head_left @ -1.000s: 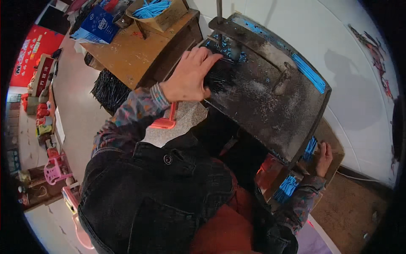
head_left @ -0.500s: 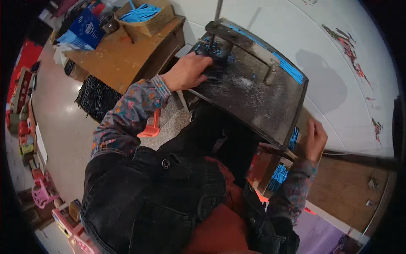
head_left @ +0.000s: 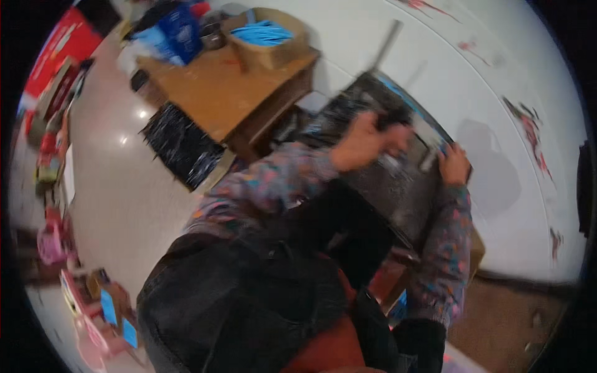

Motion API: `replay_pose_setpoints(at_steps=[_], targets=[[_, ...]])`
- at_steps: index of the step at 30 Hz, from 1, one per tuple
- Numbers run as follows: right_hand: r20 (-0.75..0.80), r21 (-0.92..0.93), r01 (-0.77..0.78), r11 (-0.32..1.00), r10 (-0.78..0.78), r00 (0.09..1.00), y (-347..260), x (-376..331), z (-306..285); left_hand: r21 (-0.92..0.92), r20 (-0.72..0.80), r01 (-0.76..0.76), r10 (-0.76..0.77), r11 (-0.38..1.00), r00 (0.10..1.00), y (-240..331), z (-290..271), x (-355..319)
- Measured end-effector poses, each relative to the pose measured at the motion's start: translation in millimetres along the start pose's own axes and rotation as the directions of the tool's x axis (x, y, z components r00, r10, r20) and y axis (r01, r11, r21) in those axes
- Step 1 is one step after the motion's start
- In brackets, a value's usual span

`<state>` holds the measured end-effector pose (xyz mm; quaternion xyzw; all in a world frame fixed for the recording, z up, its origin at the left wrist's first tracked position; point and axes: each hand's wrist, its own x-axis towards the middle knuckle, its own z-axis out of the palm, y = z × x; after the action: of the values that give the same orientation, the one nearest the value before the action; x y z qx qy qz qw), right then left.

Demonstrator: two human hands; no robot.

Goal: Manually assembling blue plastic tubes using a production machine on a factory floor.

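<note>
Motion blurs the picture. My left hand (head_left: 360, 146) reaches over the dark, worn work board (head_left: 388, 186), close to a black part of the tool on it (head_left: 398, 115). Its fingers are smeared, so their grip does not show. My right hand (head_left: 456, 166) is at the board's far right corner. Its fingers are bent together at the end of the thin blue strips (head_left: 404, 93) lying along the far edge. A pale upright rod (head_left: 388, 43) rises behind the board.
To the left, a wooden table (head_left: 193, 93) carries a cardboard box (head_left: 252, 56) of blue strips and a blue package (head_left: 179, 34). A black bundle (head_left: 180, 143) hangs beside it. The white wall (head_left: 491, 87) stands close behind the board. Pink plastic items (head_left: 90, 323) are at lower left.
My left hand has moved right across the board toward its middle. My right hand has risen from beside the lower box to the board's far right corner. The view has turned.
</note>
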<state>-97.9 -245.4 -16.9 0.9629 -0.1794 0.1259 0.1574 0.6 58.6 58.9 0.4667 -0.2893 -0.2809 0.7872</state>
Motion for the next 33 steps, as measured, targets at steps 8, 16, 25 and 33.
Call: replay_pose_setpoints(at_steps=[8,16,25,33], targets=[[-0.168,0.239,0.133,0.962,-0.094,0.981,20.1,-14.7,15.5,-0.072,0.165,-0.066,0.077,0.995,0.983,-75.7,16.6,12.3],[-0.283,0.324,0.268,0.907,-0.177,0.943,-26.1,-45.5,-30.8,0.189,0.17,-0.007,-0.026,0.982,0.985,-54.2,2.6,6.4],[-0.285,0.553,0.153,0.819,0.013,0.958,-64.6,-71.8,-99.1,-0.064,0.126,-0.03,0.038,0.997,0.991,-65.5,10.3,16.3],[-0.012,0.89,-0.063,0.451,0.162,0.987,-76.1,-58.2,-91.0,-0.028,0.167,-0.045,0.049,0.999,0.985,-64.2,21.8,24.2]])
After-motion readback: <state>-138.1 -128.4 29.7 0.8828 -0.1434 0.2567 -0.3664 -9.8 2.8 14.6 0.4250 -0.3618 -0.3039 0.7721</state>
